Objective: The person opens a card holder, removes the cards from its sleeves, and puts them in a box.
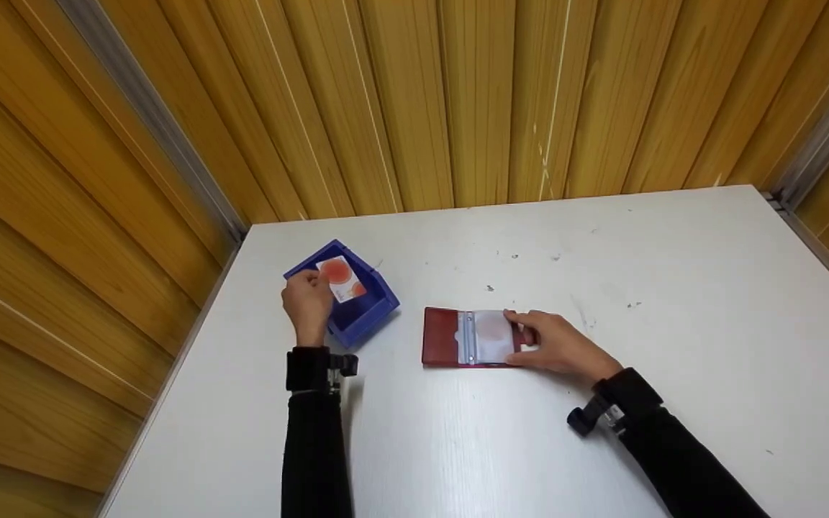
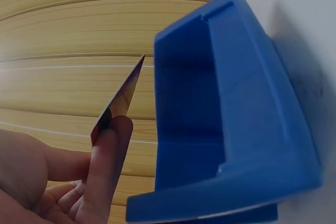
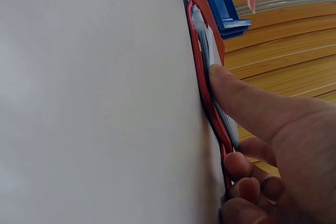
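Note:
My left hand [image 1: 308, 301] pinches a white card with red-orange circles [image 1: 341, 278] over a blue plastic bin [image 1: 373, 309]. In the left wrist view the card [image 2: 122, 95] appears nearly edge-on between thumb and fingers, beside the bin's open side [image 2: 189, 98]. A red card holder [image 1: 440, 338] lies spread open on the table, its clear sleeves [image 1: 492, 336] on the right half. My right hand [image 1: 558, 343] grips that half by its right edge. Up close, the right thumb lies on the sleeves [image 3: 214, 51], with the other fingers curled at the red cover's edge [image 3: 202, 85].
The white table [image 1: 494, 432] carries a few dark scuff marks toward its back. Yellow wood-look panels [image 1: 479, 101] wall it in behind and along the left. The bin stands left of the card holder, a short gap between them.

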{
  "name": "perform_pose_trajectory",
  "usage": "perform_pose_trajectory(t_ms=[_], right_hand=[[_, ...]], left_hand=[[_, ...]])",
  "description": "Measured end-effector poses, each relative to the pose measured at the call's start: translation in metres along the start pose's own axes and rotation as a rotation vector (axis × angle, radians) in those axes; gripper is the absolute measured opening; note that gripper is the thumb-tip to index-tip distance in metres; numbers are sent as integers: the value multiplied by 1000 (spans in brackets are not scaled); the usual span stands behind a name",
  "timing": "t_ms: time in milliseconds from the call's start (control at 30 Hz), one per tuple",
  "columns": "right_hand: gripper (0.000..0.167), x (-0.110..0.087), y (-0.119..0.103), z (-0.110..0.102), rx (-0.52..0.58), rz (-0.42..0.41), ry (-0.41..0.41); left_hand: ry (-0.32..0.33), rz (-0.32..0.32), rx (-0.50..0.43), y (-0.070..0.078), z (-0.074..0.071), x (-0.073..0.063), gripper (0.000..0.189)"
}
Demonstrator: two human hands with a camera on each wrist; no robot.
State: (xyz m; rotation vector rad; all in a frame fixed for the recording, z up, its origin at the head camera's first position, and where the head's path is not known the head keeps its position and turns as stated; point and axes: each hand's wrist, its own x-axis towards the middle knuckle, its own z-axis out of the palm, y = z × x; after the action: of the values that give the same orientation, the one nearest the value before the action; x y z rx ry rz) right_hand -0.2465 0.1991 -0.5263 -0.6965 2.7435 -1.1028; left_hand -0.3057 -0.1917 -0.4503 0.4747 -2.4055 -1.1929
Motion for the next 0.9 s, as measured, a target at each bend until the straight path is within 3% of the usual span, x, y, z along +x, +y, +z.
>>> perform_pose_trajectory(t_ms=[233,567,767,900], right_hand=[[75,0,-1,-1,-4,12,1],[75,-1,-1,-1,4,34,5],[77,-1,0,1,-15,3,10],[76,-1,-1,0,-24,1,16]], left_hand=[[12,60,199,2,11,-1,19],[-24,124,328,8,24,-4,15],[-74,115,400,11,30,-7,8],[-76,120,464,11,33,-7,15]])
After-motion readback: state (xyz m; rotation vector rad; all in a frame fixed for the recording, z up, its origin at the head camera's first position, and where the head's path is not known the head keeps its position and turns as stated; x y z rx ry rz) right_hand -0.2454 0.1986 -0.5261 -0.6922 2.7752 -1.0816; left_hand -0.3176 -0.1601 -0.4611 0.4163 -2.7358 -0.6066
